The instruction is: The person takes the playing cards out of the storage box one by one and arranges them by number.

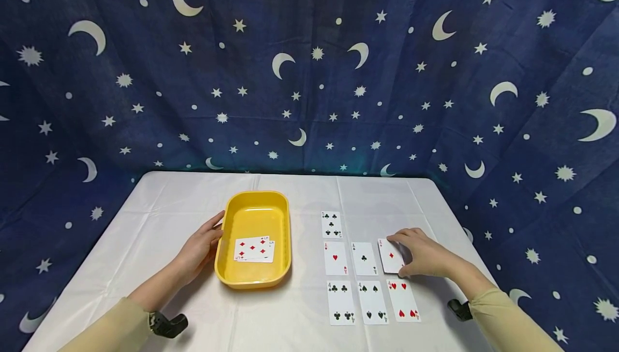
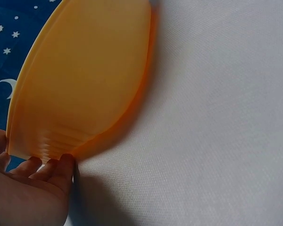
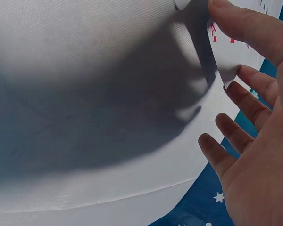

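pinches a white rectangular playing card, the ace of diamonds (image 1: 389,258), in the right hand (image 1: 427,255), with the thumb at its near end, the first two fingertips at its far end, and the ring and little fingers spread free. lies face up, with its long axis running away from the person and its far end leaning slightly left. cannot tell the number of cards in that grip.

sits at the right end of a middle row, just left of the right palm, well apart from the left hand (image 1: 195,252), beyond the yellow rounded-rectangular plastic tray (image 1: 246,220).

rests the left hand against the tray's outer left wall, with relaxed fingers touching it. points the tray's long axis away from the person too. contains a five of diamonds (image 1: 251,247) over another white card, crosswise.

continues leftward from the ace of diamonds with a black ace (image 1: 364,261) and a red ace of hearts (image 1: 335,260). includes three white fours (image 1: 372,303) in the nearer row.
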The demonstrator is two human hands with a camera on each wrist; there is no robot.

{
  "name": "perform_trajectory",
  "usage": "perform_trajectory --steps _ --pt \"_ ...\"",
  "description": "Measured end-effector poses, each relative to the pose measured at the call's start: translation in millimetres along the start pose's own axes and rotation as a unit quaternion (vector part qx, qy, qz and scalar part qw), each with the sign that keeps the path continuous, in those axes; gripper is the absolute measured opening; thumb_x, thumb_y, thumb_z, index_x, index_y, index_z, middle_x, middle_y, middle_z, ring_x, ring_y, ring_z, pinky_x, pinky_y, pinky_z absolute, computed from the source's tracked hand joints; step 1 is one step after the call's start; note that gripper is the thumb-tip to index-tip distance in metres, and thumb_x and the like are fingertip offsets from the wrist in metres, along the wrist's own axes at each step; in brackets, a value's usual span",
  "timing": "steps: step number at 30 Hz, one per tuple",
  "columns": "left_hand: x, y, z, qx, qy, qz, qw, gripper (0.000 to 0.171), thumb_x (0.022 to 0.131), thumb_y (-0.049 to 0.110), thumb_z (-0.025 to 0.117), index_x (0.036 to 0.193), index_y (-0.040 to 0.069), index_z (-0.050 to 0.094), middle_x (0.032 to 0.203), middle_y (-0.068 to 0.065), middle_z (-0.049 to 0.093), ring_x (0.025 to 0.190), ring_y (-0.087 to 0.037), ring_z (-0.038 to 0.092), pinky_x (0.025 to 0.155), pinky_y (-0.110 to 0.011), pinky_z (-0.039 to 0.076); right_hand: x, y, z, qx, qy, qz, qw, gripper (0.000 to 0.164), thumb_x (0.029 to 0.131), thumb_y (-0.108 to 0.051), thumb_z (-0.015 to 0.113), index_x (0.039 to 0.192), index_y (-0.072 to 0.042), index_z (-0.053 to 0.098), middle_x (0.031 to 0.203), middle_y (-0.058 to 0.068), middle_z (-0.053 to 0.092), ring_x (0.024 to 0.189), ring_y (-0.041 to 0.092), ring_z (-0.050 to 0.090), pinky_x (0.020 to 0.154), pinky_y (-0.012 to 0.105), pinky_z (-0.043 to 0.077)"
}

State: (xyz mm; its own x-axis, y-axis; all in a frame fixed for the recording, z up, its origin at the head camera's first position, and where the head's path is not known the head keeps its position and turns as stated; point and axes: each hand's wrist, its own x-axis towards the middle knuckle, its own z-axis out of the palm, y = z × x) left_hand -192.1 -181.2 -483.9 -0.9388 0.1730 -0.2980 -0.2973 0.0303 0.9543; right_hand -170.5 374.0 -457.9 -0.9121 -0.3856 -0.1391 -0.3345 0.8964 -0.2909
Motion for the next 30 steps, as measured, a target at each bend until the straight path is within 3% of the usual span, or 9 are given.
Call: perform_trajectory --steps 6,16,30 --pt "-0.3 -0.5 0.4 0.004 0.003 0.0 1.0 0.065 0.109 0.02 0.043 0.167 0.025 0.014 0.168 -0.015 0.023 0.147 -0.032 0.036 0.116 -0.046 0.032 1.4 3.0 2.9 0.007 -0.005 0.011 1.0 0.083 0.067 -0.031 0.093 0.141 -0.012 0.061 0.14 0.011 0.055 0.131 0.035 0.044 0.104 0.057 0.043" --pt "-1.0 -0.3 -0.2 -0.002 -0.002 0.005 1.0 0.065 0.109 0.019 0.042 0.167 0.023 0.013 0.167 -0.016 0.023 0.144 -0.032 0.04 0.109 -0.035 0.044 3.7 3.2 6.2 0.01 -0.01 0.009 1.0 0.083 0.066 -0.029 0.093 0.141 -0.011 0.061 0.138 0.01 0.055 0.128 0.035 0.045 0.102 0.057 0.044" --pt "-1.5 1.0 0.0 -0.001 0.003 -0.003 1.0 0.065 0.108 0.019 0.042 0.166 0.025 0.014 0.168 -0.014 0.022 0.145 -0.032 0.039 0.111 -0.038 0.042 4.8 2.2 6.4 0.016 -0.02 0.015 1.0 0.084 0.064 -0.027 0.094 0.141 -0.014 0.062 0.137 0.009 0.053 0.128 0.034 0.045 0.102 0.057 0.044"
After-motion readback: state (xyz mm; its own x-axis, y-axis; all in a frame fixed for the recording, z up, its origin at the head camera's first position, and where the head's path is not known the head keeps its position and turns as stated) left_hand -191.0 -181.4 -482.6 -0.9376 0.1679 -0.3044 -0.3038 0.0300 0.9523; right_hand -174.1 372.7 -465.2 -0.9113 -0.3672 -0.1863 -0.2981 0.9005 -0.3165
